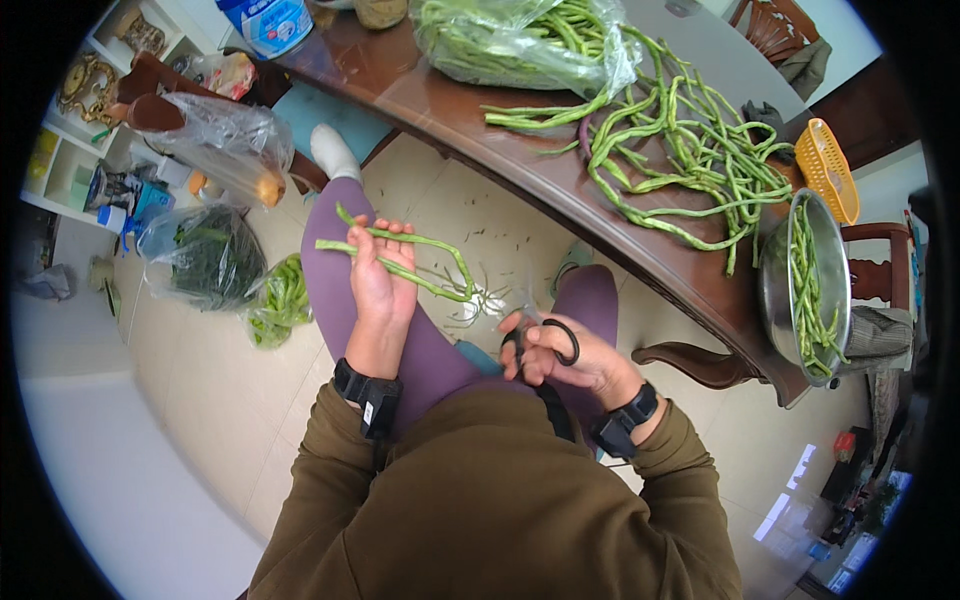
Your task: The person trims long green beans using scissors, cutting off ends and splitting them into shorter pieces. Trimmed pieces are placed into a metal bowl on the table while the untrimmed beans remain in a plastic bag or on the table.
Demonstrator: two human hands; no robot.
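Over my left thigh, my left hand (381, 274) holds a folded green long bean (450, 259), its loop sticking out to the right and its ends past the thumb. My right hand (559, 352) grips black-handled scissors (562, 341) between my knees; their blades are blurred and point up and away. Bean trimmings (480, 296) lie scattered on the tiled floor below. On the dark wooden table (517, 169) lies a tangled heap of long beans (675, 150), beside a clear plastic bag (517, 45) full of more.
A steel bowl (776, 292) of beans sits tilted in view at the table's right end, near a yellow plastic basket (825, 169). Left on the floor are bags of dark greens (214, 259) and lighter leaves (281, 304). A wooden chair (154, 112) stands behind them.
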